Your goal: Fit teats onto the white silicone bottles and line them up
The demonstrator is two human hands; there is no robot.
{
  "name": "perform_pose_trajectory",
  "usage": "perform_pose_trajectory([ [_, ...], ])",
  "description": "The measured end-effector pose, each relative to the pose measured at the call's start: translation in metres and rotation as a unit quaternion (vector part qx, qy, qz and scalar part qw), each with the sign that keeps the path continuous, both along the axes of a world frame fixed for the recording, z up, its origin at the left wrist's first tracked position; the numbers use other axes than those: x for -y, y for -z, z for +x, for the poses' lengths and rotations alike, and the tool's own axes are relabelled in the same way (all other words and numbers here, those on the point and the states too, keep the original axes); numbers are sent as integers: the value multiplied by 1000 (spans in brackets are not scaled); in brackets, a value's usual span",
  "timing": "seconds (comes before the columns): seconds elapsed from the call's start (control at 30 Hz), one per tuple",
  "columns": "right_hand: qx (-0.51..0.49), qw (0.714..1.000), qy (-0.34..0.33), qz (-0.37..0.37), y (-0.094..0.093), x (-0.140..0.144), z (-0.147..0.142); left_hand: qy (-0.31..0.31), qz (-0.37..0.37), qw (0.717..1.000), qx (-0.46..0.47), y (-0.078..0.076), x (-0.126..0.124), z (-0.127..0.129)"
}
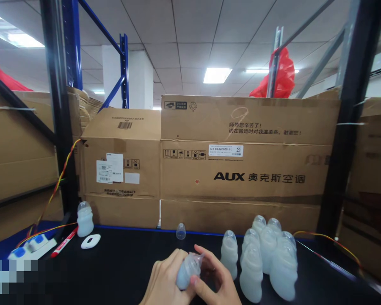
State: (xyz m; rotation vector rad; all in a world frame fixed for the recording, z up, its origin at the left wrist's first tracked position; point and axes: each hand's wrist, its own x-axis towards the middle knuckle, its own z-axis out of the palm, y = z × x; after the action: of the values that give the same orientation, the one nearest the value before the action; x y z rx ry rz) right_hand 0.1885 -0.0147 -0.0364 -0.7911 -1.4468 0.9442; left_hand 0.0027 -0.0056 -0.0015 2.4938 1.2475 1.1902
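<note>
I hold one pale silicone bottle (188, 271) low at the near edge of the black table (120, 271), tipped on its side with its clear cap toward my right. My left hand (165, 281) wraps the bottle's body from below and behind, fingers closed on it. My right hand (214, 281) meets it from the other side, thumb laid across the bottle's base and fingers curled round the capped end, so both hands grip it.

A cluster of bottles (266, 258) stands just to my right, capped as far as I can see. A single bottle (84, 219) stands far left, and a loose cap (180, 231) sits apart at the table's back edge. I judge most of the batch done.
</note>
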Motion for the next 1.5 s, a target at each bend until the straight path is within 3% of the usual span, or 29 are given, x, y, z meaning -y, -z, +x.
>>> perform_pose_trajectory([
  [0.1, 60, 998, -3, 13, -1, 0, 6, -12, -55, 998, 3, -2, 4, 3],
  [0.3, 151, 981, 109, 45, -9, 7, 4, -27, -83, 996, 6, -7, 10, 7],
  [0.47, 151, 980, 102, 82, -15, 16, -5, -85, -90, 992, 36, -22, 5, -1],
  [0.63, 58, 991, 79, 86, -10, 17, -5, -12, -94, 995, 3, -30, 8, -5],
  [0.73, 103, 985, 50, 131, -12, 14, -1, 35, -82, 995, -33, -27, 12, -4],
  [0.8, 136, 977, 79, 144, -14, 14, -1, 44, -64, 995, -56, -21, 13, -3],
  [0.97, 190, 969, 156, 19, -12, 16, -5, 27, -13, 994, -104, -5, 14, 4],
  [1.13, 224, 971, 78, 21, -6, 19, -2, -25, -25, 997, -73, -15, 17, 5],
  [1.23, 183, 978, 90, 33, -14, 24, -2, -47, -47, 997, -48, -25, 15, -1],
  [1.33, 117, 988, 87, 52, -26, 27, -2, -20, -53, 997, -59, -28, 13, -5],
  [1.43, 163, 981, 40, 94, -32, 25, 2, 7, -34, 996, -84, -24, 13, -5],
  [1.5, 207, 971, 65, 105, -29, 21, 5, 10, -8, 995, -99, -20, 15, -3],
])
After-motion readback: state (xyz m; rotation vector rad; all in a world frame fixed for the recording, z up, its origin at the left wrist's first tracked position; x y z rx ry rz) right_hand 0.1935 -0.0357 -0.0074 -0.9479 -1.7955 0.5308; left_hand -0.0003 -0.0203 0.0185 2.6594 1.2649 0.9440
